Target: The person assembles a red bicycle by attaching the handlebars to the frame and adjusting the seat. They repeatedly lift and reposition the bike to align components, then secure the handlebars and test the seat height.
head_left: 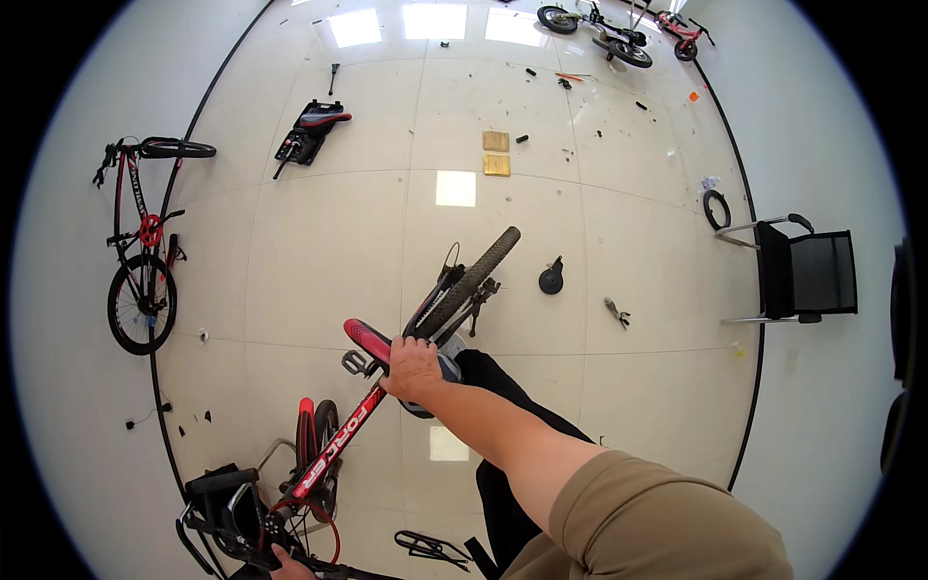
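A bicycle with a red and black frame (pixel 350 425) stands aslant in front of me, its knobby rear wheel (pixel 471 287) pointing away. My right hand (pixel 415 369) is closed over the red and black saddle (pixel 368 338), fingers bent across its side. At the lower left, my left hand (pixel 291 565) grips the handlebar (pixel 333 570); only part of that hand shows, the rest cut off by the picture's edge. The front wheel (pixel 328 454) has a red mudguard (pixel 306 430) beside it. A pedal (pixel 355 362) sticks out below the saddle.
A black chair (pixel 220 483) stands close behind the handlebar, another (pixel 812 271) by the right wall. Pliers (pixel 617 312) and a round black part (pixel 551 277) lie on the tiles. Another bicycle (pixel 145 242) leans left; an open tool case (pixel 307 135) lies farther off.
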`<state>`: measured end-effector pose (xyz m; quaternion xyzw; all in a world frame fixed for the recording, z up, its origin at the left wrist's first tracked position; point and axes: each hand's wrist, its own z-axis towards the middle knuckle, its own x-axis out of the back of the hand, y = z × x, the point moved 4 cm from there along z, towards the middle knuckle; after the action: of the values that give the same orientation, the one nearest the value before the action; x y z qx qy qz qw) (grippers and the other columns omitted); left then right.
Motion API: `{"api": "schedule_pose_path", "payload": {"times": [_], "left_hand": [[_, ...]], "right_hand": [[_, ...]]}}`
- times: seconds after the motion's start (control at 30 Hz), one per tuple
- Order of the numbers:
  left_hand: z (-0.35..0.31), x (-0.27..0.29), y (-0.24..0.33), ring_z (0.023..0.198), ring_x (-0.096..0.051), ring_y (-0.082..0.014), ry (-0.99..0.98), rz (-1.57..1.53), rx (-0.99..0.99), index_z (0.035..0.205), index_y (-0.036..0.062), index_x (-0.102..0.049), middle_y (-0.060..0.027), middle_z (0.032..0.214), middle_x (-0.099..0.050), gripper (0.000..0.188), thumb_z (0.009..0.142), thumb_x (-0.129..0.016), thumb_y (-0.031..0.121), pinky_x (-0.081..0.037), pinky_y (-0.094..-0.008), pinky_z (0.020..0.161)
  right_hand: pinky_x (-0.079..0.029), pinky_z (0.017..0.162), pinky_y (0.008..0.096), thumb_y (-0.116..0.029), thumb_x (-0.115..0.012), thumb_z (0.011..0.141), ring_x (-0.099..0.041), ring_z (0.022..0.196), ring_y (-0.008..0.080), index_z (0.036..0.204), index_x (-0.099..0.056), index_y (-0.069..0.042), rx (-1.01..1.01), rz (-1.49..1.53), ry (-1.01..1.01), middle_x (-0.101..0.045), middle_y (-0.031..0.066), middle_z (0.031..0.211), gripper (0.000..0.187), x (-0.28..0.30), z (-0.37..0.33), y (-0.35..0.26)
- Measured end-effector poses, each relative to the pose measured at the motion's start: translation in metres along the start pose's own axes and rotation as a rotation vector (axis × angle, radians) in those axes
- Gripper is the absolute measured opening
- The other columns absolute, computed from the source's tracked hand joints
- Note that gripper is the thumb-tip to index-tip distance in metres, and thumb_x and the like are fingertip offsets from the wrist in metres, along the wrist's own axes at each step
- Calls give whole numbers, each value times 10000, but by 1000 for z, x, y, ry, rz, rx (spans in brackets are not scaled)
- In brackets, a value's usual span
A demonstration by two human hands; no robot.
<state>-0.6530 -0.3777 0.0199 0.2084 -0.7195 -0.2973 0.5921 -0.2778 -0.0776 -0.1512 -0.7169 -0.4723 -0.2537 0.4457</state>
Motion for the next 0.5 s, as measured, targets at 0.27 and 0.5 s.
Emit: {"api": "schedule_pose_path", "payload": {"times": [0.27, 0.5], "left_hand": [[-48, -4, 47, 953, -666, -379, 16, 257, 108, 1278, -169, -569, -288, 1177, -654, 636, 1003, -710, 387, -556, -481, 790], [-48, 0, 55, 1001, -658, -444, 134, 433, 171, 1249, -242, -553, -360, 1217, -653, 773, 973, -754, 451, -548, -527, 839]], "right_hand": [[-473, 979, 489, -427, -843, 759, -640, 1147, 330, 1228, -577, -25, 3, 13, 0, -669, 153, 1184, 672, 0, 4, 10], [-474, 961, 474, -468, -822, 772, -639, 1103, 338, 1178, -581, -12, 21, 28, 8, -665, 180, 1142, 656, 2, 1, 9]]}}
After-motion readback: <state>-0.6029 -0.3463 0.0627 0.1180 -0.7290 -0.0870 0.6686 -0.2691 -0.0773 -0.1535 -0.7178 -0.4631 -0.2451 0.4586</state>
